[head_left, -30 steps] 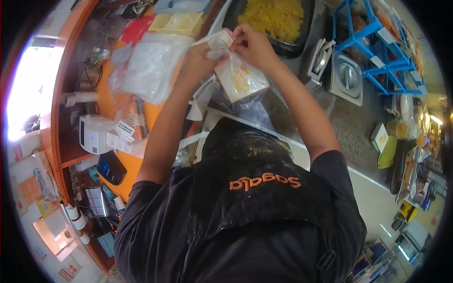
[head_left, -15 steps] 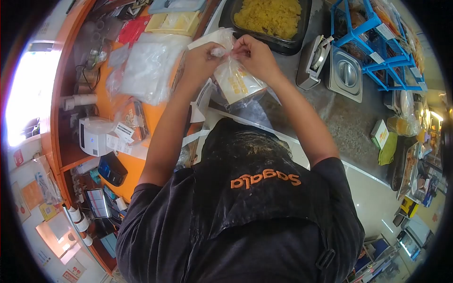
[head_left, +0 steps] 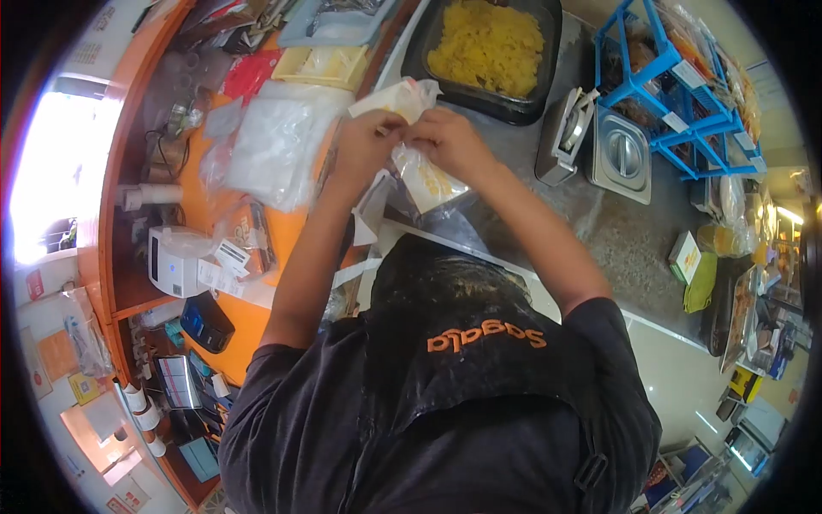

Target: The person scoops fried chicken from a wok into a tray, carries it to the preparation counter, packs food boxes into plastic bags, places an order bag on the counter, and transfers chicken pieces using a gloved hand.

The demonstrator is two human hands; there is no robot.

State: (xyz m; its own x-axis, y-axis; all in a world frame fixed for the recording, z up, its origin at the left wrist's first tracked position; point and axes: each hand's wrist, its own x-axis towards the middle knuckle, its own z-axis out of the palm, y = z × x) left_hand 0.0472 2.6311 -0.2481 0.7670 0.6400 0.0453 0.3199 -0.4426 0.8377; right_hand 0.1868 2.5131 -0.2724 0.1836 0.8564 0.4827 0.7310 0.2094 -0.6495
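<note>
A clear plastic bag with a white and yellow box (head_left: 428,182) inside hangs at the counter's near edge, its gathered neck between both hands. My left hand (head_left: 370,141) is closed on the bag's neck from the left. Touching it from the right, my right hand (head_left: 447,141) pinches the same gathered plastic. Above the fingers a white and yellow printed piece (head_left: 398,99) sticks out. Just beyond the hands sits a black tray (head_left: 418,43) of yellow food (head_left: 488,47).
Right of the tray stand a metal container (head_left: 565,137), a lidded steel pan (head_left: 621,154) and a blue rack (head_left: 655,86). Left are stacked clear bags (head_left: 278,141), a yellow tray (head_left: 321,67), a white printer (head_left: 171,261) and a black device (head_left: 205,323).
Both hands have moved closer together at the bag's neck and a little lower in view. The surroundings have shifted slightly with the camera.
</note>
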